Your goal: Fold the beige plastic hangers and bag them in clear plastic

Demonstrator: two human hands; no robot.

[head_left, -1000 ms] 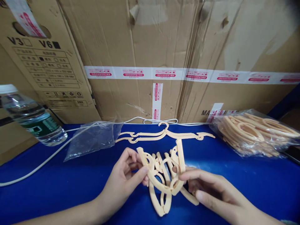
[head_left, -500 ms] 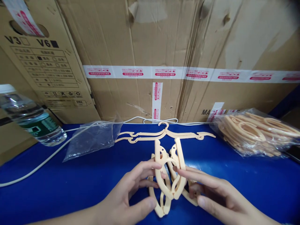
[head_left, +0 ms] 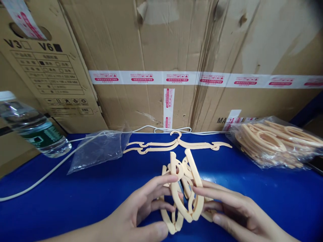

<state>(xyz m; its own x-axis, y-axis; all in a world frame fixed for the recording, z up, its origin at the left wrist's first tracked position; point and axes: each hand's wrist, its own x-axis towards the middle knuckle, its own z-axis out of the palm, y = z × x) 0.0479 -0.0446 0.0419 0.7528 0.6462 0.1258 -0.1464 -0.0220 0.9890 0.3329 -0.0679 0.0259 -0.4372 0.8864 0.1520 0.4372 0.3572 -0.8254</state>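
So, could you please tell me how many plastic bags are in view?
2: the left bag, near the bottle, and the right bag, holding hangers. Others may be hidden.

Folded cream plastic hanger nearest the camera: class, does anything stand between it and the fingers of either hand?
Nothing visible does. The left hand and right hand each have fingers directly against the folded cream plastic hanger. The other folded cream plastic hangers show behind it, not in the way.

Smooth, satin plastic hanger [head_left: 197, 168]; glossy blue tabletop [head_left: 101, 198]; matt, creased cardboard [head_left: 121, 37]; clear, shiny plastic bag [head_left: 101, 151].
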